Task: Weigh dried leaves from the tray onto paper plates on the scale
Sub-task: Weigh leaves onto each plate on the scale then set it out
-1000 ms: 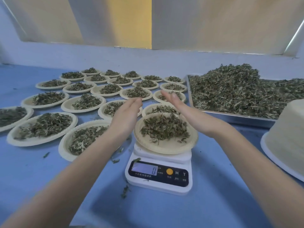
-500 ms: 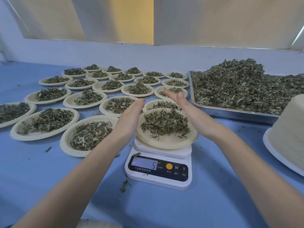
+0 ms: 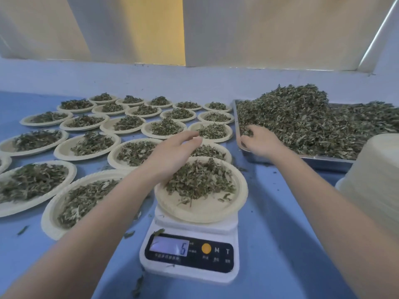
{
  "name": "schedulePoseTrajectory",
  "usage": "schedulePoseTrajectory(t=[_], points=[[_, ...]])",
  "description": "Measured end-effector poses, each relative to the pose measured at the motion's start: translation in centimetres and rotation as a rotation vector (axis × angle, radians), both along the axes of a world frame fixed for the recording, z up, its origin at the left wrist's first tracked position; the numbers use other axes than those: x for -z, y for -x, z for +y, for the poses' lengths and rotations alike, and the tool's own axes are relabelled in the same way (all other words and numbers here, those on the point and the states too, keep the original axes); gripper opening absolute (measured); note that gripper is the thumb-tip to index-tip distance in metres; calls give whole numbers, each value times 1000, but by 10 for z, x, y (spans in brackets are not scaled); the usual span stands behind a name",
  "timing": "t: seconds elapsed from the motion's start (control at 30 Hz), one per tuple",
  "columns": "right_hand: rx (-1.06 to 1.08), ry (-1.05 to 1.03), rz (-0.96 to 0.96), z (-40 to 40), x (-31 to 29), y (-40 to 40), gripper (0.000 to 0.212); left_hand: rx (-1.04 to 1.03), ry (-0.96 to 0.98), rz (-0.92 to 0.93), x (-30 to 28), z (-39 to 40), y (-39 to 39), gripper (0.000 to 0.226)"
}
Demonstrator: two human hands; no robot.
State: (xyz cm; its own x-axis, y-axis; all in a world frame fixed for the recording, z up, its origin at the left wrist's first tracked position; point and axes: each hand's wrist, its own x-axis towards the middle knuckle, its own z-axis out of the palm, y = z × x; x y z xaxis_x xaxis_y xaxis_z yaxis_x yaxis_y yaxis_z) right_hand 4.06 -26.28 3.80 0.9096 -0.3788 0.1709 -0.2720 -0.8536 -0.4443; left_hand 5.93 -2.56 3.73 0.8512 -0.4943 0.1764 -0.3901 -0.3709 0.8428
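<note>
A white digital scale [image 3: 190, 253] sits in front of me, its display reading 6. On it rests a paper plate [image 3: 207, 209] with a heap of dried leaves [image 3: 198, 180]. My left hand [image 3: 172, 154] hovers over the plate's left edge, fingers loosely apart, holding nothing. At the right a metal tray [image 3: 328, 161] carries a big pile of dried leaves [image 3: 313, 121]. My right hand [image 3: 259, 141] is at the tray's near-left corner, fingers curled into the leaves there.
Several filled paper plates [image 3: 86, 145] cover the blue table to the left and behind the scale. A tall stack of empty paper plates [image 3: 375, 182] stands at the right edge. Loose leaf bits lie around the scale. A wall closes the back.
My right hand has left the plate on the scale and moved right into the tray's leaves. The left hand stays by the plate. The scale reading went from 0 to 6.
</note>
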Motion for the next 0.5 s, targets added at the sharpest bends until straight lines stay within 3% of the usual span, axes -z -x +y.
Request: schedulePoseTrajectory(t=[0.1, 0.3, 0.5], points=[[110, 49, 151, -35, 3, -28, 34, 45, -31, -14, -7, -14, -15, 47], [99, 111, 366, -95, 20, -78, 72, 18, 67, 13, -13, -26, -49, 30], [-32, -53, 429, -121, 39, -121, 58, 9, 109, 22, -7, -35, -66, 27]])
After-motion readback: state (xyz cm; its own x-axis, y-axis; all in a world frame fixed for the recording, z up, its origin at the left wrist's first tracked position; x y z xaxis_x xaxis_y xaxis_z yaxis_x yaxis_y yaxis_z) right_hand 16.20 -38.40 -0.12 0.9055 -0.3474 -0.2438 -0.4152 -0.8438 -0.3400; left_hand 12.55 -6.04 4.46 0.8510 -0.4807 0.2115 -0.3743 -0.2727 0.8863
